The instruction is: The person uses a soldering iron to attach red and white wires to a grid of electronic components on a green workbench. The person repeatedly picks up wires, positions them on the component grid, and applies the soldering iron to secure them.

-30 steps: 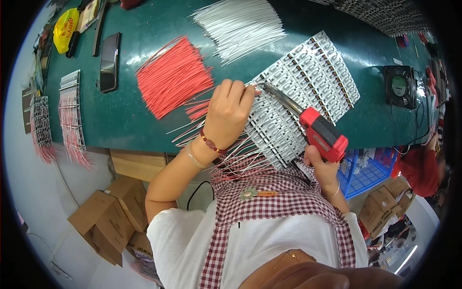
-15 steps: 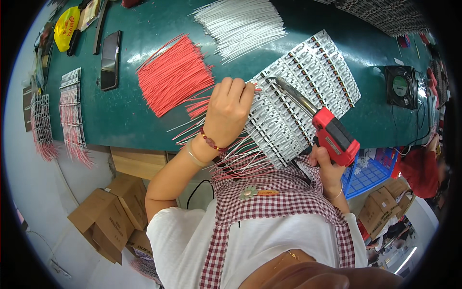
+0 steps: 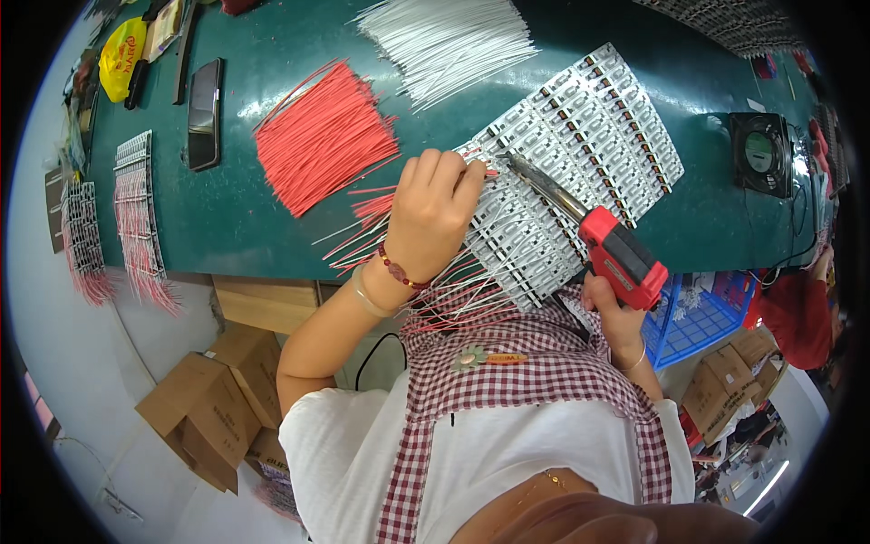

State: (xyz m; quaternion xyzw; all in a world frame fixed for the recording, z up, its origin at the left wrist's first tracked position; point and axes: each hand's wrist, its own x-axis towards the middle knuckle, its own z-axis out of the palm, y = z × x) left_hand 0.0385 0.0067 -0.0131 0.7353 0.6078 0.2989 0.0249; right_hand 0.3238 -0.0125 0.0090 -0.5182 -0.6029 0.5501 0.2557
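Nearest me is my dark-red-and-white checked cloth apron (image 3: 535, 374). My right hand (image 3: 616, 315) is curled around the handle of a red-and-black, pistol-shaped soldering tool (image 3: 623, 258) with a metal barrel. My left hand (image 3: 433, 210) has its fingertips pressed together, pinching a thin red wire (image 3: 490, 172) whose end pokes out toward the tool's tip. That tip is just beside my left fingertips, over a silvery-white gridded panel of small boards (image 3: 580, 136); I cannot tell whether it touches. The panel lies slanted on the glossy green desk (image 3: 231, 222), its near corner by my apron, with red and white wires trailing from its left side below my left hand. Beyond my left hand lies a flat bundle of straight red wires (image 3: 326, 140), and farther off, a bundle of straight white wires (image 3: 449, 45).
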